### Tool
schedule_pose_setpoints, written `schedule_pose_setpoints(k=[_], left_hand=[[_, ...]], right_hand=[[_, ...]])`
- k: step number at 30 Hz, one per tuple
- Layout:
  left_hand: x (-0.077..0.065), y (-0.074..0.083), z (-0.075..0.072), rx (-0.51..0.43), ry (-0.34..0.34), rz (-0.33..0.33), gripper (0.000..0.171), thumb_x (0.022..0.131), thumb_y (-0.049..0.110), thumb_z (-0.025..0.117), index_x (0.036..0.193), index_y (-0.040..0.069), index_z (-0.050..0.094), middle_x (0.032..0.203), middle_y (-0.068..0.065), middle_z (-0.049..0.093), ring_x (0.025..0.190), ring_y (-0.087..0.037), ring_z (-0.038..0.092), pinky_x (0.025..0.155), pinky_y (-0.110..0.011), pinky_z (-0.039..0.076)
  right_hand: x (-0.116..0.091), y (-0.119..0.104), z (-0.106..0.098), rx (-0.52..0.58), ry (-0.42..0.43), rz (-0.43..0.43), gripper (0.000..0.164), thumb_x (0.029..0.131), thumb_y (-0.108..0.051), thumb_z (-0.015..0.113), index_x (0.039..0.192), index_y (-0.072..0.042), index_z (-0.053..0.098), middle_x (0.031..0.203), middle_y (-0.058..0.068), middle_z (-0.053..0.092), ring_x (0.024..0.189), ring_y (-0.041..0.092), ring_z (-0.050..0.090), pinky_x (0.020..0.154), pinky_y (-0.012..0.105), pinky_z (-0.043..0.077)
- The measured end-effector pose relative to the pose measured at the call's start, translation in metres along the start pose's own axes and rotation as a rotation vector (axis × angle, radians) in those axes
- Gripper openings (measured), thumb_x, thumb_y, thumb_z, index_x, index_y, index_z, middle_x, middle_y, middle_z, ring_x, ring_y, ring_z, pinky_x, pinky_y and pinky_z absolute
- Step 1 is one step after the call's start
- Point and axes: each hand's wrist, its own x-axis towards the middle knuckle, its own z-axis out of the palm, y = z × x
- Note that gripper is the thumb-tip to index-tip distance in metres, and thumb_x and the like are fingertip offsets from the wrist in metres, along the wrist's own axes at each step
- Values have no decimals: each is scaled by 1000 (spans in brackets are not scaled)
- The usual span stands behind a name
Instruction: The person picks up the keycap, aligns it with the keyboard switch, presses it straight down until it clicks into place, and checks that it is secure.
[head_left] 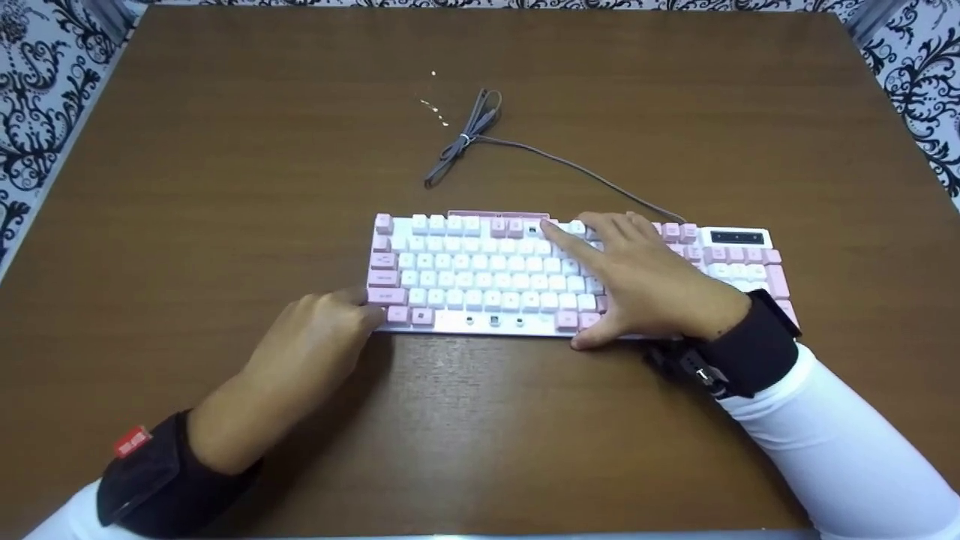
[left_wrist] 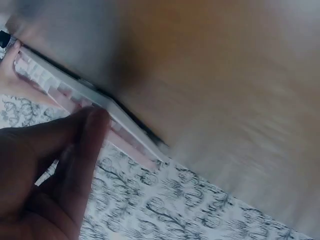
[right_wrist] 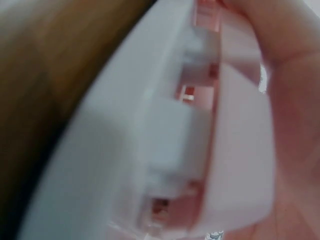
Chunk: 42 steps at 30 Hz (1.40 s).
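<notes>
A white and pink keyboard (head_left: 495,262) lies on the table. Its front row has a bare strip with small switches showing where a long key would sit, and another switch shows in the top row. At the keyboard's left front corner, my left hand (head_left: 322,330) pinches the edge, thumb and fingertips together beside the pink keys. My right hand (head_left: 645,277) spans the keyboard right of centre and holds it, thumb at the front edge and fingers reaching toward the back edge. In the right wrist view, large pale keycaps (right_wrist: 240,150) stand close beside the palm.
From the keyboard's back edge a grey cable (head_left: 592,176) runs to a tied bundle (head_left: 461,142). Small pale specks (head_left: 435,111) show on the brown table (head_left: 262,150) left of the bundle. Patterned black and white floor (head_left: 41,120) surrounds the table.
</notes>
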Motion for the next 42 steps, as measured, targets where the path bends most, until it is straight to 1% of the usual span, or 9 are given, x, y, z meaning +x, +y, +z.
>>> schedule_pose_setpoints(k=[6, 11, 15, 18, 20, 24, 29, 35, 42], left_hand=[[8, -5, -7, -84, -37, -10, 23, 83, -1, 71, 65, 10, 66, 61, 1, 55, 50, -14, 48, 45, -34, 42], [35, -5, -21, -73, -32, -9, 25, 88, 8, 71, 66, 13, 61, 59, 2, 53, 50, -16, 47, 44, -34, 38], [69, 0, -29, -40, -59, -8, 5, 89, 13, 71, 84, 12, 74, 75, -3, 69, 59, -23, 60, 47, -39, 44], [99, 3, -34, -50, -135, -34, 10, 90, 18, 72, 97, 14, 78, 89, -5, 76, 73, -27, 69, 57, -45, 53], [120, 3, -34, -61, -173, -51, 9, 91, 16, 69, 93, 13, 77, 87, -6, 75, 76, -28, 69, 63, -47, 55], [162, 1, -26, -31, -246, -77, 16, 88, 10, 61, 89, 14, 76, 92, -8, 75, 84, -31, 69, 72, -50, 56], [201, 0, -11, 57, -418, -50, 19, 90, 17, 65, 104, 17, 78, 114, -12, 73, 106, -38, 68, 88, -54, 55], [216, -5, 1, 47, -556, 2, 19, 86, 16, 68, 102, 17, 79, 116, -12, 72, 108, -35, 66, 95, -53, 52], [219, -8, 10, 21, -585, -11, 22, 83, 20, 68, 103, 20, 78, 118, -9, 71, 110, -31, 65, 96, -53, 51]], right_hand=[[-2, 0, 0, 4, -5, 7, 131, 61, -70, 81, 161, -29, 8, 154, 19, 31, 143, 36, 28, 119, 57, 17], [-2, 0, -1, 5, 7, -5, 131, 61, -69, 82, 161, -30, 9, 153, 19, 32, 143, 36, 29, 119, 58, 17], [-1, 0, 0, 13, 0, -7, 130, 61, -67, 83, 161, -30, 9, 152, 19, 33, 143, 37, 29, 119, 62, 16], [-1, -1, -1, 18, -5, 3, 130, 62, -67, 83, 161, -31, 9, 152, 18, 33, 143, 37, 29, 119, 64, 16], [-1, 0, -2, 18, -5, 7, 129, 62, -67, 83, 161, -32, 8, 153, 18, 33, 144, 37, 29, 119, 65, 15], [-1, 0, -4, 15, -12, 15, 129, 62, -69, 82, 161, -33, 7, 153, 17, 32, 144, 37, 29, 120, 64, 14], [-1, -1, -4, 19, -14, 10, 130, 62, -67, 83, 161, -32, 8, 153, 18, 32, 144, 38, 29, 119, 65, 14], [0, -2, -2, 19, -6, 4, 130, 61, -67, 84, 161, -30, 9, 153, 19, 32, 144, 37, 29, 119, 64, 14], [0, -1, -1, 9, 6, 0, 130, 60, -68, 83, 161, -30, 11, 152, 18, 33, 142, 36, 30, 119, 62, 16]])
